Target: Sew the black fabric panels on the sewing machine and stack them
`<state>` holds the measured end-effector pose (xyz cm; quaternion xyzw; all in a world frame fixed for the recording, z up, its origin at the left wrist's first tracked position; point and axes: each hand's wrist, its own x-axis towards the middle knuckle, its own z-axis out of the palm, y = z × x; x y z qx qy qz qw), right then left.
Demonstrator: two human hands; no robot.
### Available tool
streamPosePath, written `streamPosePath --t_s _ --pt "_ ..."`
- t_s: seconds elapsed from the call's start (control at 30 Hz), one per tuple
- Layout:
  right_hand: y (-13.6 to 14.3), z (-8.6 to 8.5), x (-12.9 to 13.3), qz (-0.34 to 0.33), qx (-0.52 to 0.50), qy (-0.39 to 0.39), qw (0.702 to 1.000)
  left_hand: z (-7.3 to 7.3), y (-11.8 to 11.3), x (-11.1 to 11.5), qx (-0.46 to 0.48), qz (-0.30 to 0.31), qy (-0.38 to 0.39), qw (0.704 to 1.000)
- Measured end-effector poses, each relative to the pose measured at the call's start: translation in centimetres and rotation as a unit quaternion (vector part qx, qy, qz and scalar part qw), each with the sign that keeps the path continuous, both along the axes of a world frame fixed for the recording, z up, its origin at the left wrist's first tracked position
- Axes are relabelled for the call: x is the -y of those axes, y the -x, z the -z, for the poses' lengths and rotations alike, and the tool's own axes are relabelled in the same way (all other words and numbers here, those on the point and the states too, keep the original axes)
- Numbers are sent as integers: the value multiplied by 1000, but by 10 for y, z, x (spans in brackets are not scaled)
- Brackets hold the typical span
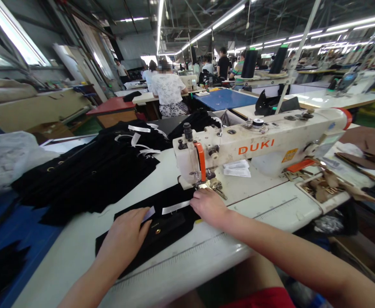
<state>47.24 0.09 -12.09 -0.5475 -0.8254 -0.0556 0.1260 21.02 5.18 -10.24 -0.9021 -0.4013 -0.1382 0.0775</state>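
A black fabric piece with a small gold-coloured snap lies flat on the sewing machine table, its far end by the presser foot. My left hand rests on its left part, with a short pale label pinched between thumb and fingers. Across the fabric runs a white strip. My right hand is closed over the strip's right end, its fingertips close to the presser foot and partly hiding it. The white sewing machine stands just beyond both hands.
A heap of black fabric pieces with white strips lies left of the machine. White labels sit on the machine bed. At right is a tray of small metal parts. A printed ruler runs along the table's front. People work further back.
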Motion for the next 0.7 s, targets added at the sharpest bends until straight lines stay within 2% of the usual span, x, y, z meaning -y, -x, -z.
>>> streamPosePath --t_s 0.07,0.17,0.23,0.33,0.5,0.6,0.7 --pt "-1 0 1 -3 -3 0 1000 -4 -15 7 26 12 -30 999" --pt "-2 1 2 -2 -12 -5 1000 -4 -48 20 50 89 -36 994" --pt "-2 1 2 10 -29 -5 1000 2 -70 24 54 144 -32 988" --pt "-5 2 3 33 -66 16 997 15 -92 21 65 167 -25 983" --pt "-17 4 12 26 -127 -2 992 27 -97 10 111 181 -24 977" --pt "-22 7 27 -33 -138 -27 989 24 -96 7 166 171 -45 970" --pt "-23 12 42 -103 -127 -16 986 21 -99 5 199 162 -48 965"
